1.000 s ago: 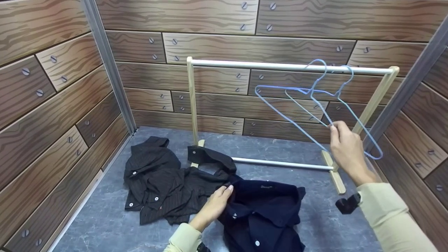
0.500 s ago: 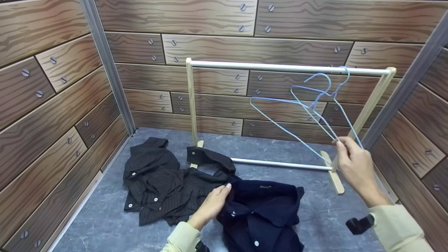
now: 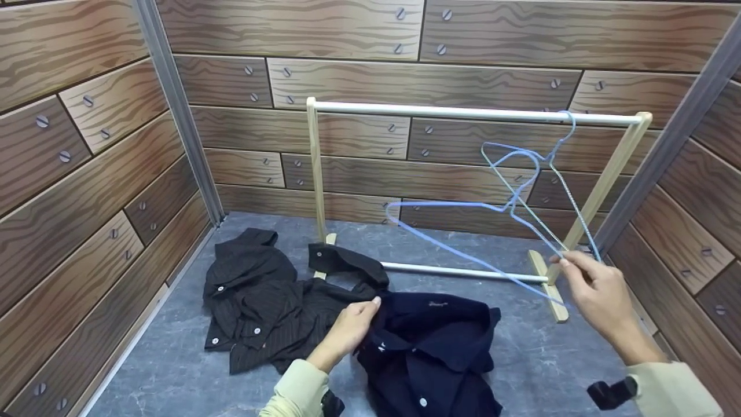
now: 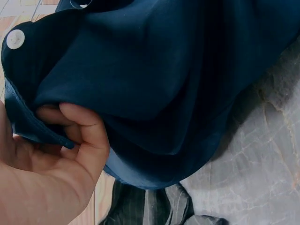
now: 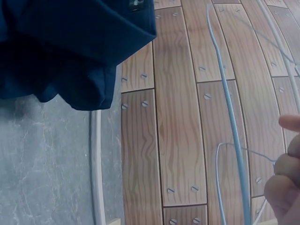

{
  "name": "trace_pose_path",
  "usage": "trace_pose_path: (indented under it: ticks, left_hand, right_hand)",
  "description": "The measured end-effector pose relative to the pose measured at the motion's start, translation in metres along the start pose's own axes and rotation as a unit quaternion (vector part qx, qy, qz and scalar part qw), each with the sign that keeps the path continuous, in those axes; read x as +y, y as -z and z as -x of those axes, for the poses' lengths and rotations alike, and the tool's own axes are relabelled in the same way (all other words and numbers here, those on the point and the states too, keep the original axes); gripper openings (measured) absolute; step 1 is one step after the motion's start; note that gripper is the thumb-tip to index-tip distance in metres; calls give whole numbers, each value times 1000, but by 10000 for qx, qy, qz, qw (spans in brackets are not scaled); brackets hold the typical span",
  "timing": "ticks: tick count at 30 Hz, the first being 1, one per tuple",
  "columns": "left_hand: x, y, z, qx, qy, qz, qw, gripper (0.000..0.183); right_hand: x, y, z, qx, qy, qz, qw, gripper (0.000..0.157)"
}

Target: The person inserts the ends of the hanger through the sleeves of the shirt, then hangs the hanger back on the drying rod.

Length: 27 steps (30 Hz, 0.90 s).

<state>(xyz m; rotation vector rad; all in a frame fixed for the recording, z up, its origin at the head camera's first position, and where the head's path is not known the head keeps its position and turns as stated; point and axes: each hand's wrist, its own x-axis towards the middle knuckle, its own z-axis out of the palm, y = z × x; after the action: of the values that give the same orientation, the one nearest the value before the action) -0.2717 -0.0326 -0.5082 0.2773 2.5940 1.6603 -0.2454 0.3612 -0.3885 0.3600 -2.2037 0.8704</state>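
Note:
A navy shirt [image 3: 446,370] with white buttons lies with its collar raised toward the rack. My left hand [image 3: 350,324] pinches the shirt's left collar side; in the left wrist view its fingers curl around the cloth edge. Right of the shirt, my right hand [image 3: 602,298] holds a blue wire hanger [image 3: 440,204] by its right end. The hanger's hook points up and hangs free below the rail [image 3: 428,109]. In the right wrist view the curled right hand [image 5: 283,187] is cut off at the edge.
A second blue hanger [image 3: 554,149] hangs from the rail, behind the held one. The wooden-ended rack stands at the back. Left of the navy shirt lies a crumpled dark striped shirt [image 3: 260,307]. Wood-patterned walls [image 3: 463,29] enclose the grey surface [image 3: 168,359].
My right hand has lifted the hanger off the rail and brought it down toward me and slightly right. The left hand stays at the collar, raising it slightly.

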Motion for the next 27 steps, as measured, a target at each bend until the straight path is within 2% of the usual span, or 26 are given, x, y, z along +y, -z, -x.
trace_pose_path:
  ticks: [6,12,17,23,27]
  left_hand:
    - [0,5,-3,65,67,-33,10000,45]
    - [-3,11,-4,181,108,5,9998,47]
    - [-3,14,-5,280,119,4,9995,46]
    - [-3,18,-4,326,146,47,9994,46]
    - [-2,19,-4,372,-85,-149,9992,45]
  right_hand:
    - [3,5,8,-274,141,-377,9988,22]
    - [-7,13,14,-712,234,-731,9945,21]
    - [5,14,21,-1171,265,-825,9893,28]
    - [18,16,26,-1771,249,-886,9799,27]
    - [16,17,26,-2033,171,-730,9762,27]
